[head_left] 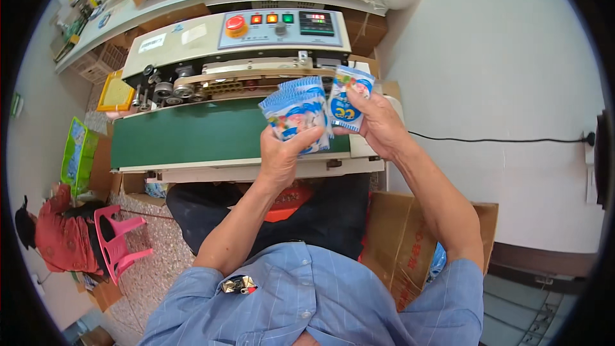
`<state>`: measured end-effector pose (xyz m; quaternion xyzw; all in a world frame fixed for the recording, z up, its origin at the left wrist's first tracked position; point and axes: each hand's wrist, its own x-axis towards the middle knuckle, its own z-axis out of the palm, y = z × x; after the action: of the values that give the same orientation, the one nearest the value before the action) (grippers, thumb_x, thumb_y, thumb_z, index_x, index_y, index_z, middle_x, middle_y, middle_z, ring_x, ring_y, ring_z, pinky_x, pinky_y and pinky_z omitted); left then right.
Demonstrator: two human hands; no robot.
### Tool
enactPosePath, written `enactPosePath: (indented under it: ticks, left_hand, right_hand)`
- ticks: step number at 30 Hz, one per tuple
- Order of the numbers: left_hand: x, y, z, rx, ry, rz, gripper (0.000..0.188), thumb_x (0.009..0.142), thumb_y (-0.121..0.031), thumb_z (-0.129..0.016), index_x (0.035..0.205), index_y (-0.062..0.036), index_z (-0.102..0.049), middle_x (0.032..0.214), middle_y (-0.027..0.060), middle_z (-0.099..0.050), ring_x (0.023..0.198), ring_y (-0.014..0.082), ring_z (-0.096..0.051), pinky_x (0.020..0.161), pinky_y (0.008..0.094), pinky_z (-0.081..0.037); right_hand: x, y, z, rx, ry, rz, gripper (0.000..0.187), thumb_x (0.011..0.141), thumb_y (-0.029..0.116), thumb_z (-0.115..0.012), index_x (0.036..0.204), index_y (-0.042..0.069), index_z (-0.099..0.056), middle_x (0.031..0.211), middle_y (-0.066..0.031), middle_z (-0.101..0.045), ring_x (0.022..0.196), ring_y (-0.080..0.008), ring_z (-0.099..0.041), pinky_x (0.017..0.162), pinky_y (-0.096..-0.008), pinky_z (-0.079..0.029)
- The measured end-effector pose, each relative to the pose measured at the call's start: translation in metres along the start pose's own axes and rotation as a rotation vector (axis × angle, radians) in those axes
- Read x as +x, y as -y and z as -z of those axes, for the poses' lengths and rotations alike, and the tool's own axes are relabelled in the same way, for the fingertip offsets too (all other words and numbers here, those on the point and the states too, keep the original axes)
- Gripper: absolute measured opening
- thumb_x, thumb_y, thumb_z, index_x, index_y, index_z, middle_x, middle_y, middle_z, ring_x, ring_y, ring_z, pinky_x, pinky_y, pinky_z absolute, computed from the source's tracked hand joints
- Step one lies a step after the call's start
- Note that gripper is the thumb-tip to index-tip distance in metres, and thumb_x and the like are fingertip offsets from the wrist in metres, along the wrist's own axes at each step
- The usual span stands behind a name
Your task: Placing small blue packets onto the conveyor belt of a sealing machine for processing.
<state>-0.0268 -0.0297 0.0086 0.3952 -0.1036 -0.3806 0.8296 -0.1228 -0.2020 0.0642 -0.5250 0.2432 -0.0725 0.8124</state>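
Over the right part of the green belt (186,133), the left hand (280,157) holds a fanned stack of blue-and-white packets (293,110); its fingers pinch the stack, thumb across the front face. Just beside it, the right hand (384,127) holds a single packet (344,107); its fingers pinch it, thumb on the printed front. Behind the belt, the control panel (282,40) carries a red push button (236,24).
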Motion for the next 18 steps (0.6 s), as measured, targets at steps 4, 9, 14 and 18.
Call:
enactPosePath:
  ticks: [4, 9, 14, 18]
  left_hand:
    - [-0.017, -0.019, 0.032, 0.054, -0.057, 0.034, 0.033, 0.079, 0.0, -0.078, 0.109, -0.0007, -0.065, 0.1, 0.0065, -0.071, 0.085, 0.013, -0.068, 0.078, 0.0283, -0.055]
    - [-0.032, -0.032, 0.052, 0.037, -0.056, 0.11, 0.032, 0.08, 0.0, -0.077, 0.111, 0.0007, -0.065, 0.104, 0.0092, -0.072, 0.089, 0.0155, -0.07, 0.079, 0.0306, -0.058]
    - [-0.03, -0.034, 0.054, 0.009, -0.049, 0.133, 0.033, 0.081, 0.0, -0.076, 0.112, 0.0011, -0.065, 0.104, 0.0099, -0.072, 0.089, 0.0165, -0.071, 0.079, 0.0318, -0.059]
    - [-0.028, -0.031, 0.058, 0.004, -0.07, 0.127, 0.034, 0.081, 0.0, -0.076, 0.112, 0.0004, -0.064, 0.105, 0.0102, -0.072, 0.09, 0.017, -0.071, 0.08, 0.032, -0.058]
  right_hand:
    - [0.011, -0.019, 0.022, 0.011, -0.042, -0.022, 0.038, 0.1, 0.029, -0.059, 0.127, 0.003, -0.054, 0.109, -0.0088, -0.067, 0.099, -0.0217, -0.069, 0.074, -0.0387, -0.062]
    - [0.013, -0.026, 0.042, -0.079, -0.225, -0.115, 0.036, 0.095, 0.022, -0.066, 0.122, 0.001, -0.056, 0.106, -0.0105, -0.067, 0.093, -0.0223, -0.07, 0.069, -0.0326, -0.063]
    - [0.024, -0.032, 0.045, -0.121, -0.301, -0.17, 0.032, 0.092, 0.016, -0.069, 0.119, 0.001, -0.058, 0.104, -0.0101, -0.069, 0.09, -0.02, -0.07, 0.069, -0.0313, -0.063]
    - [0.034, -0.037, 0.036, -0.103, -0.254, -0.198, 0.031, 0.092, 0.017, -0.069, 0.117, 0.001, -0.059, 0.103, -0.0099, -0.069, 0.09, -0.0189, -0.07, 0.07, -0.0313, -0.063]
